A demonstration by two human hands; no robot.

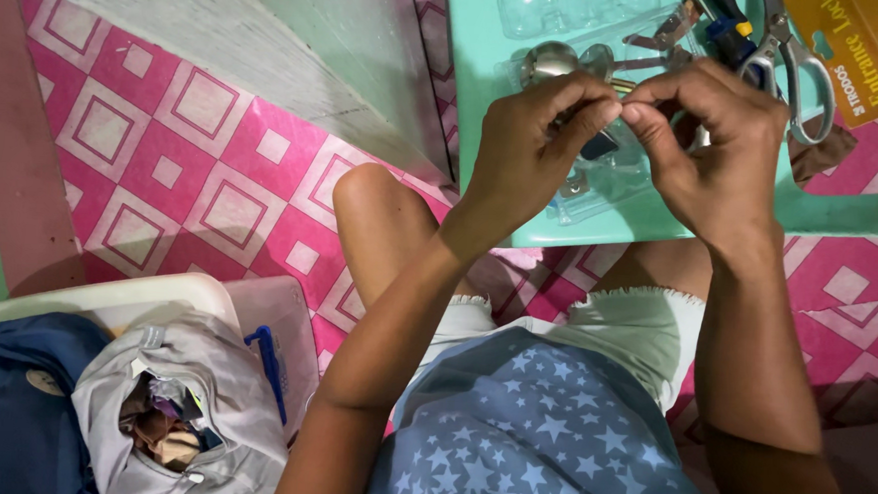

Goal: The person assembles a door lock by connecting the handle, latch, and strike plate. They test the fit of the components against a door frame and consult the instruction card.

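Note:
My left hand (529,147) and my right hand (719,151) meet fingertip to fingertip above a mint-green board (620,226). Between them they pinch a small dark part (599,145); its exact shape is hidden by my fingers. Under my hands lies clear plastic blister packaging (603,180) with a round metal door knob (552,60) and other metal lock pieces in it. I sit on the floor with my bare knee (376,209) just left of the board.
Scissors (799,60) and a blue-handled tool (728,32) lie at the board's far right beside an orange cardboard package (875,44). A grey open bag (175,404) and dark blue cloth (10,405) sit at lower left on a white tub. Pink patterned flooring (183,163) surrounds everything.

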